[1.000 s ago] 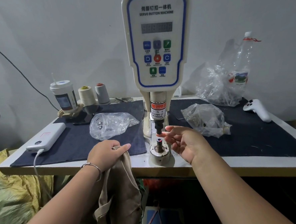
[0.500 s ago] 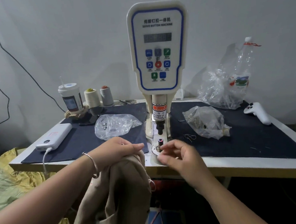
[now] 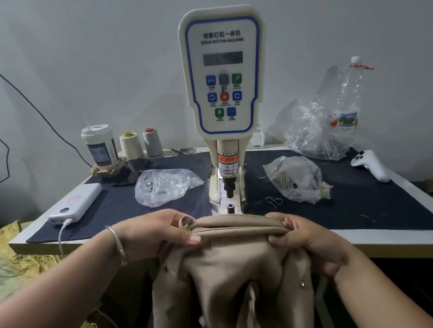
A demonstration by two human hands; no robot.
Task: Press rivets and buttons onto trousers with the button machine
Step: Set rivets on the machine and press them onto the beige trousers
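Beige trousers (image 3: 232,272) hang off the table's front edge, waistband held up level just in front of the button machine (image 3: 224,87). My left hand (image 3: 156,232) pinches the waistband at its left end, beside a belt loop. My right hand (image 3: 309,242) grips the waistband's right end, fingers curled round the fabric. The machine's lower die (image 3: 230,207) with a small piece seated in it shows just behind the waistband, under the black punch (image 3: 229,188). A metal rivet (image 3: 303,283) sits on the trousers below my right hand.
A clear bag of metal parts (image 3: 166,187) lies left of the machine, another bag (image 3: 296,178) right of it. A power bank (image 3: 77,204), cup (image 3: 100,148), two thread cones (image 3: 140,144), white controller (image 3: 370,165), plastic bottle and large bag (image 3: 332,129) stand on the dark mat (image 3: 364,200).
My right hand left the lower die and took hold of the waistband's right end. Both hands raised the trousers and spread the waistband level in front of the die.
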